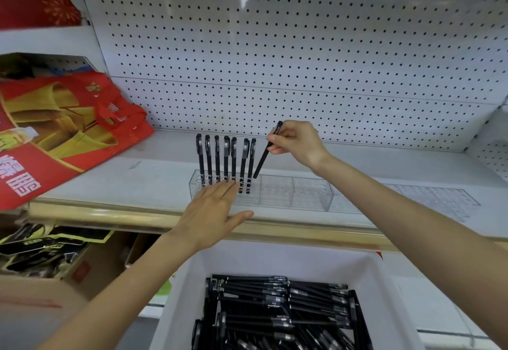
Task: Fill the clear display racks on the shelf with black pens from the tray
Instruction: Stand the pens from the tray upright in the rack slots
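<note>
Our right hand [295, 143] pinches a tilted black pen [264, 158], tip at the clear rack [291, 193] on the shelf [148, 182]; our left hand [211, 212] presses flat, fingers straight, against its front. Seven pens [226, 161] stand in its left end; the white tray [275, 257] below holds more.

Shop, stationery section by the look. White pegboard [275, 47] as back wall, metal shelf [132, 185] with a beige rail [110, 212] along the front edge. On it two clear display racks [288, 193], identical black pens [225, 160] standing in one. Below, a white tray [181, 294] stacked with more of the same. Red gift bags [68, 119] at left, cardboard box [96, 261] of packaged stock underneath.
</note>
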Tool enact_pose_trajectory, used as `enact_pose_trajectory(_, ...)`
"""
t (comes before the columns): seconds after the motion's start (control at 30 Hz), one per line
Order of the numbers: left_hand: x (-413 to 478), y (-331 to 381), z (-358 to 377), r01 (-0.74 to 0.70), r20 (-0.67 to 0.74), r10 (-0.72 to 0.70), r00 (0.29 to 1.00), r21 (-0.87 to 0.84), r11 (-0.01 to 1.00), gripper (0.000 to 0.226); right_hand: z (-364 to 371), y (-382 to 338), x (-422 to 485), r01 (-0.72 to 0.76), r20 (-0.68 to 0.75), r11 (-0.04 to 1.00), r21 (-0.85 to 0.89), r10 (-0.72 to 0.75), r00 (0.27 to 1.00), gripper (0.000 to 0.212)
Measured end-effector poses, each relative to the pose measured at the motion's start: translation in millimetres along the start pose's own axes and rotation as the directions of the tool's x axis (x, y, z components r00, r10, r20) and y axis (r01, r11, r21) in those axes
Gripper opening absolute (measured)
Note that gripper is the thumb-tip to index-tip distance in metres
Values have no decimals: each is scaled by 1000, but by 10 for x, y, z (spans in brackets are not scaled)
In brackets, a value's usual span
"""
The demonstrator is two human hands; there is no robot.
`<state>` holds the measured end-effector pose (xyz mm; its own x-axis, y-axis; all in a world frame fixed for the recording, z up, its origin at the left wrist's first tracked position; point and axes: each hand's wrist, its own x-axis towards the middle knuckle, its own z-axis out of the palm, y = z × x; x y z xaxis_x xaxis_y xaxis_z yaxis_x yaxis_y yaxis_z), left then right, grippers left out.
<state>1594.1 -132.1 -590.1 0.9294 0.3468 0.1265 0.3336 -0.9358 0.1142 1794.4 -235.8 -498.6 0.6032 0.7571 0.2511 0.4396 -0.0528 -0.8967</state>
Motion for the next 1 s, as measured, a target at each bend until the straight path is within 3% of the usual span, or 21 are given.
enact_pose_trajectory(0.3, 6, -8, 19, -7, -12, 7, 1000, -1, 1000, 120, -18, 47, 78, 0, 0, 998, -63, 0, 1000, 17)
enact_pose_trajectory(0.63, 8, 16, 28, -5, 11, 5, 1000, 44, 999, 111, 144, 170, 99, -7, 112, 976, -218, 33, 993, 17)
enact_pose_trajectory(0.83, 2, 3, 55, -4, 6, 3, 1000, 31, 1000, 116, 190, 107, 159, 42, 224, 937, -346, 39, 974, 16)
enact_pose_trajectory(1.0, 15, 10, 49, -2, 15, 2, 1000, 46, 999, 113, 246, 206, 160, 18, 217, 943, -333, 58, 974, 14)
